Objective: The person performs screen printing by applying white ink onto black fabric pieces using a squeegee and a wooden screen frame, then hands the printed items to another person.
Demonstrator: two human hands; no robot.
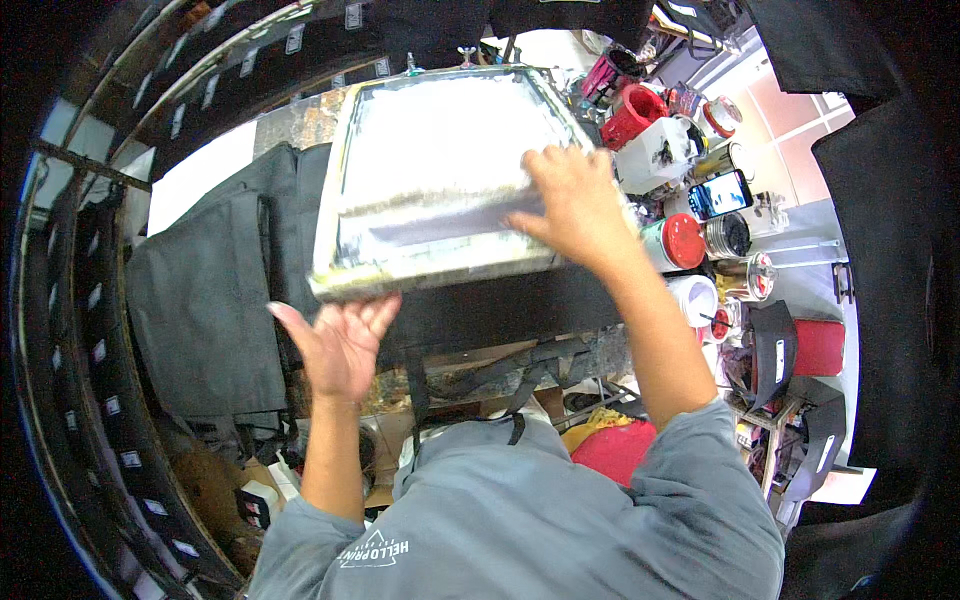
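A screen-printing frame (440, 130) with a pale mesh and stained edges lies in front of me, its near edge over black fabric. My left hand (345, 345) is palm up at the frame's near left corner. Its thumb stands apart, and its fingertips reach the lower edge, partly hidden there. Over the right side of the frame, my right hand (578, 208) has its fingers and thumb spread. Whether it presses on the mesh or hovers just above is hard to tell. A dull purple-grey band crosses the near part of the mesh.
Black fabric bags (205, 300) lie to the left. Along the right stand a red tub (632, 115), a red-lidded jar (683, 242), a white container (693, 300) and a phone (720, 194). Racks of black pieces (100, 330) curve along the left. Metal clamps (467, 56) sit behind the frame.
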